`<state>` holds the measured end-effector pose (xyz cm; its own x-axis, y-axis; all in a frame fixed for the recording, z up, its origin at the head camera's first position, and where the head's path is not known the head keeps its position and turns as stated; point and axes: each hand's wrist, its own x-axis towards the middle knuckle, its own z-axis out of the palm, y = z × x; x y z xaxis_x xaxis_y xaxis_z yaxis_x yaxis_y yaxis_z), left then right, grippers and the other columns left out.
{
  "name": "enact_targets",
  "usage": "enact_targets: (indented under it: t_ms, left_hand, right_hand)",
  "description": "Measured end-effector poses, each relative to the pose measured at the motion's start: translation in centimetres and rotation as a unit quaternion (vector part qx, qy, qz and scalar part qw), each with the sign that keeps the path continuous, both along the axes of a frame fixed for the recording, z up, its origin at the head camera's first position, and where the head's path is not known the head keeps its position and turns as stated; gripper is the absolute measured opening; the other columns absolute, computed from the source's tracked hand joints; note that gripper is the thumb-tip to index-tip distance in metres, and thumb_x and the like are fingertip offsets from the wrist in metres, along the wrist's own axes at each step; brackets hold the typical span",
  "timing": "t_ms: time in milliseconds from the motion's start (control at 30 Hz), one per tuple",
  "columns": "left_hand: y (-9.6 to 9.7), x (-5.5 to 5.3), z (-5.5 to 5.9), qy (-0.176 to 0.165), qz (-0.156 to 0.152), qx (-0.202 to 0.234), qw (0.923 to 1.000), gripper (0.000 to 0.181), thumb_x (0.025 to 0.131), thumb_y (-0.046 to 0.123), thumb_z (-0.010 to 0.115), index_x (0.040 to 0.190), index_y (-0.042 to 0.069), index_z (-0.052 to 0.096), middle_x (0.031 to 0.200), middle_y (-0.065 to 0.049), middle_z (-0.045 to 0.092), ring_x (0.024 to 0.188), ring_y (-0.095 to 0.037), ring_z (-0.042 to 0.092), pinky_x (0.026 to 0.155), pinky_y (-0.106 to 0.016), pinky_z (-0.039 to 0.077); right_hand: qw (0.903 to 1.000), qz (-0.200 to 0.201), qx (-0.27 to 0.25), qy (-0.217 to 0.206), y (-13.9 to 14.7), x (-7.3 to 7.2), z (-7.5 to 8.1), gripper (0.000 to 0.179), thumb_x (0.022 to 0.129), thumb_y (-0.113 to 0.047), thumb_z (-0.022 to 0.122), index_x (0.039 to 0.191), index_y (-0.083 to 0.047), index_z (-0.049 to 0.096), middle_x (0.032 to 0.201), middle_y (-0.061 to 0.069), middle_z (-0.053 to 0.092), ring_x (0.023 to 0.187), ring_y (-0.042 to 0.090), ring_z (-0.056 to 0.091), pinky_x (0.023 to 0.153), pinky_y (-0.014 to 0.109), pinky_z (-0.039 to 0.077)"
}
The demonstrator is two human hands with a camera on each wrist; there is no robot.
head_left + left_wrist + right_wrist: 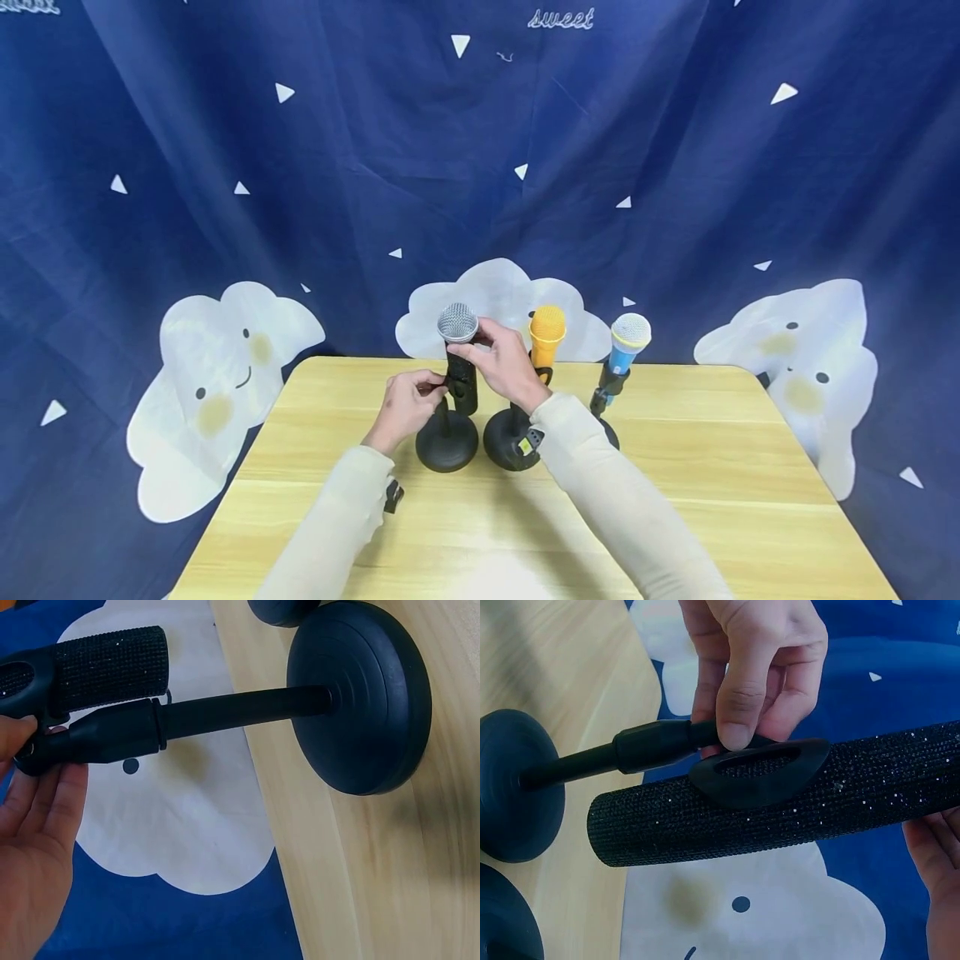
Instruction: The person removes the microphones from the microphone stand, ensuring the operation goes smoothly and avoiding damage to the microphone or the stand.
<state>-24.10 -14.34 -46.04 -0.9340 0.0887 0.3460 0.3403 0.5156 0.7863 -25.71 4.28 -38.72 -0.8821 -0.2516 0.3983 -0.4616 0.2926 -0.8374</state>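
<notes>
A black sparkly microphone (462, 385) with a silver mesh head sits in the clip (761, 784) of a black desk stand (447, 442), left of centre on the table. My left hand (408, 407) pinches the stand's joint just below the clip, thumb on one side and fingers on the other, as the left wrist view shows. With thumb and fingers on either side, my right hand (510, 367) holds the microphone just beneath its mesh head. The microphone's lower end reaches past the clip, alongside the stem (232, 712).
Right of it, an orange microphone (546, 333) stands on a second round black base (510, 442), partly behind my right hand. Farther right is a blue microphone (624, 354) on a stand whose base my sleeve partly hides. A dark blue curtain (450, 167) hangs behind the wooden table (675, 467).
</notes>
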Motion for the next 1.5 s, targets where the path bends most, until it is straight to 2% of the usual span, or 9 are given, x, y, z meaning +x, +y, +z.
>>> enact_targets:
  t_ms: [433, 800, 1000, 1167, 1500]
  left_hand:
    - [0.1, 0.3, 0.0, 0.015, -0.004, 0.001, 0.9999, 0.009, 0.084, -0.002, 0.073, 0.088, 0.003, 0.078, 0.084, -0.008, 0.076, 0.074, -0.020, 0.071, 0.067, -0.026, 0.055]
    - [0.1, 0.3, -0.1, 0.017, 0.000, -0.002, 0.9999, 0.007, 0.083, -0.001, 0.074, 0.087, 0.004, 0.078, 0.083, -0.007, 0.075, 0.072, -0.018, 0.069, 0.066, -0.028, 0.055]
    - [0.1, 0.3, 0.0, 0.021, -0.002, -0.003, 0.9998, 0.006, 0.083, 0.000, 0.074, 0.088, 0.003, 0.077, 0.082, -0.006, 0.075, 0.073, -0.018, 0.070, 0.066, -0.030, 0.056]
    - [0.1, 0.3, -0.1, 0.027, -0.001, -0.007, 0.9996, 0.006, 0.083, 0.000, 0.074, 0.088, 0.003, 0.078, 0.081, -0.005, 0.075, 0.072, -0.017, 0.069, 0.066, -0.029, 0.055]
    - [0.0, 0.4, -0.1, 0.013, -0.002, -0.008, 0.9999, 0.006, 0.085, 0.001, 0.073, 0.088, 0.004, 0.077, 0.083, -0.006, 0.075, 0.074, -0.018, 0.070, 0.072, -0.033, 0.054]
  right_hand:
    - [0.9998, 0.015, 0.001, 0.015, 0.1, -0.2, 0.3, 0.032, 0.091, -0.018, 0.075, 0.120, -0.005, 0.068, 0.114, 0.010, 0.072, 0.107, 0.023, 0.068, 0.092, 0.036, 0.054]
    - [0.9996, 0.027, -0.003, 0.011, 0.1, -0.1, 1.0, 0.033, 0.092, -0.016, 0.074, 0.121, -0.003, 0.067, 0.113, 0.012, 0.072, 0.106, 0.024, 0.068, 0.092, 0.036, 0.055]
    - [0.9988, 0.047, -0.011, -0.002, 0.2, -0.3, 1.5, 0.034, 0.092, -0.015, 0.073, 0.123, -0.001, 0.066, 0.116, 0.015, 0.070, 0.108, 0.026, 0.068, 0.094, 0.037, 0.054]
    - [0.9979, 0.064, -0.010, 0.004, 0.4, -0.4, 1.8, 0.034, 0.093, -0.013, 0.073, 0.123, 0.000, 0.065, 0.116, 0.015, 0.070, 0.107, 0.026, 0.068, 0.093, 0.035, 0.054]
    - [0.9976, 0.066, -0.022, -0.004, 0.5, -0.5, 2.5, 0.035, 0.092, -0.011, 0.073, 0.123, 0.001, 0.066, 0.117, 0.015, 0.070, 0.105, 0.026, 0.068, 0.093, 0.035, 0.055]
